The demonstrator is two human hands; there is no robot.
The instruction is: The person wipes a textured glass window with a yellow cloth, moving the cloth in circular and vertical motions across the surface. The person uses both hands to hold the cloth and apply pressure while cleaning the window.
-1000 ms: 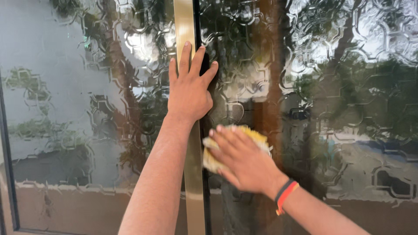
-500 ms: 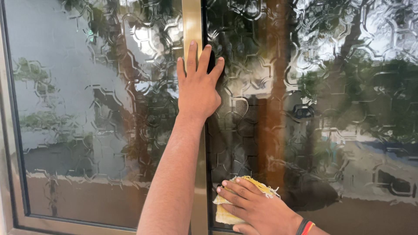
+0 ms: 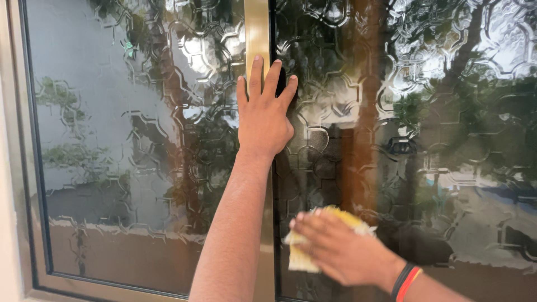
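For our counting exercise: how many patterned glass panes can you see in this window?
2. One textured, reflective glass pane lies left of the gold metal frame bar; the other pane lies right of it.

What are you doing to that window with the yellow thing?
A person is rubbing a yellow cloth on the patterned glass pane with the right hand, low down on the pane and close to the gold frame bar. The left hand is pressed flat, fingers spread, higher up across that bar. The glass is shiny and mirrors trees. The right wrist wears a black, red and yellow band.
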